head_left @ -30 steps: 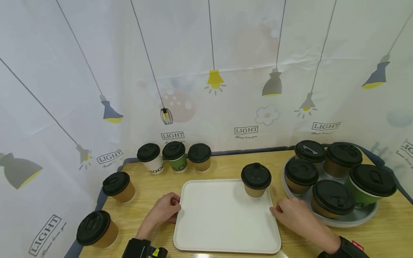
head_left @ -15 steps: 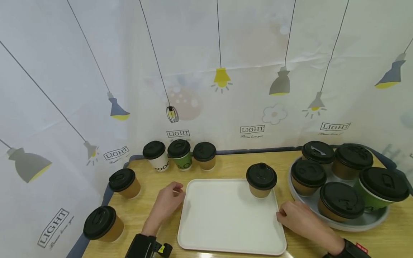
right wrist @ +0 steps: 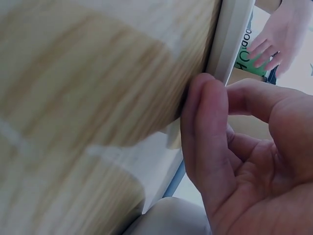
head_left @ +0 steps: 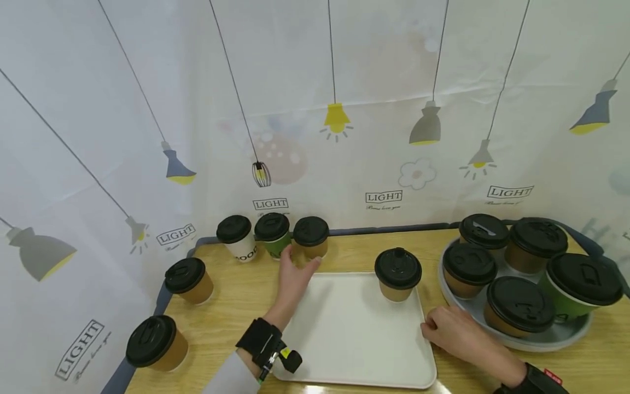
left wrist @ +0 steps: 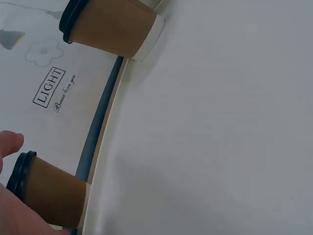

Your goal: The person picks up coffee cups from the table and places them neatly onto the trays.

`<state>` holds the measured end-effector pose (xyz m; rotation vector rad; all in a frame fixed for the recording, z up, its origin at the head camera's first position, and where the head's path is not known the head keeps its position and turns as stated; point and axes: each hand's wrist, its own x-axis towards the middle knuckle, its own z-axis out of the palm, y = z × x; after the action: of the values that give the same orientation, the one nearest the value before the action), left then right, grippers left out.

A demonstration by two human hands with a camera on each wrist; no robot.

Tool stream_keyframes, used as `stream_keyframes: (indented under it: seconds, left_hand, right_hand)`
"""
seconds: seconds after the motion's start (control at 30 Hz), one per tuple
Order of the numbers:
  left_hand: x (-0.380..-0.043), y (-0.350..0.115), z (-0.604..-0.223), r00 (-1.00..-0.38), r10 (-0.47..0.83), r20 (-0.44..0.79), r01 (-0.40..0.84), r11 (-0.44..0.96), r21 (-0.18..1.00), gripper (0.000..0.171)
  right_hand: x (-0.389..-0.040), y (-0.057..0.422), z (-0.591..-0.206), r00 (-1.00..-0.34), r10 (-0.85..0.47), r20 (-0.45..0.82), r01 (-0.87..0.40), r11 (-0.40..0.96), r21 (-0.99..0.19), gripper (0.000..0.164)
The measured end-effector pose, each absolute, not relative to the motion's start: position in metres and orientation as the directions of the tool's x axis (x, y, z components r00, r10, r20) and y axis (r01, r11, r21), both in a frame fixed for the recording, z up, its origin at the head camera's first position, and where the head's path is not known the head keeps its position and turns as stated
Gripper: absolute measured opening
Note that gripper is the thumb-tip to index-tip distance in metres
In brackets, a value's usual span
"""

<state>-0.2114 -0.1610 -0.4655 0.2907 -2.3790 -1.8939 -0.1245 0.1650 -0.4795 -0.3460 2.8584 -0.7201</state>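
Note:
My left hand (head_left: 294, 279) reaches over the far left corner of a white tray (head_left: 364, 339), thumb and fingers spread. Just beyond it stands a brown paper cup (head_left: 312, 236) with a black lid. In the left wrist view this cup (left wrist: 56, 193) sits between the thumb and the fingers, which do not visibly grip it. A second brown lidded cup (head_left: 396, 279) stands upright in the tray's far right corner. At the tray's right side, my right hand (head_left: 450, 331) pinches the rim (right wrist: 234, 41) between thumb and fingers, seen closely in the right wrist view.
Beside the brown cup stand a green cup (head_left: 273, 232) and a white cup (head_left: 237, 238). Two brown cups (head_left: 197, 287) (head_left: 162, 347) line the table's left edge. At right, a round grey tray (head_left: 551, 345) holds several lidded cups. A printed cloth (head_left: 295, 109) hangs behind.
My left hand has left the tray's left edge and moved forward and right to the brown cup at the back, its fingers spreading. The right hand stays at the tray's right rim.

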Motion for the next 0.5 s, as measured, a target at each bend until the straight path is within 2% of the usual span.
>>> stream_keyframes:
  seconds: [0.17, 0.33, 0.5]
  left_hand:
    - [-0.229, -0.143, -0.477, -0.961, -0.244, -0.129, -0.163, 0.121, 0.979, 0.103]
    - [-0.24, -0.132, -0.486, -0.957, -0.276, -0.087, -0.12, 0.108, 0.987, 0.103]
    - [-0.255, -0.125, -0.49, -0.945, -0.326, -0.039, -0.073, 0.093, 0.993, 0.104]
  right_hand:
    - [-0.125, 0.167, -0.48, -0.952, -0.267, -0.15, -0.156, 0.845, -0.512, 0.04]
    - [-0.126, 0.168, -0.479, -0.947, -0.256, -0.193, -0.122, 0.843, -0.524, 0.04]
    - [-0.127, 0.169, -0.477, -0.947, -0.268, -0.176, -0.138, 0.836, -0.531, 0.044]
